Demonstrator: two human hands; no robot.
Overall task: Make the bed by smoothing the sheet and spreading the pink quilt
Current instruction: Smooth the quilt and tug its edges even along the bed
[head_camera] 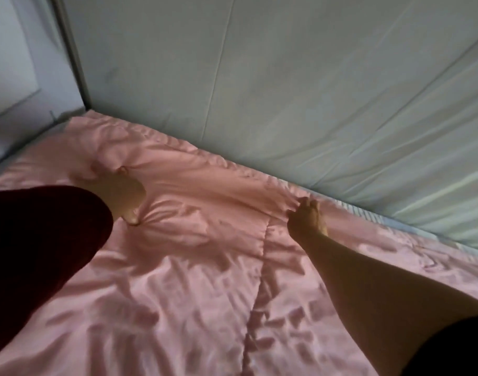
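Hands on pink quilt
Left hand bunches a fold near the far corner; right hand pinches the quilt's far edge beside the wall.

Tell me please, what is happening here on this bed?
A person is making the bed. The pink quilt already covers most of the mattress but is quite wrinkled. The left hand, coming out of a dark red sleeve, presses down on the quilt near the far corner. The right hand pinches the quilt's far edge beside the pale wall. A thin strip of sheet shows along that edge.
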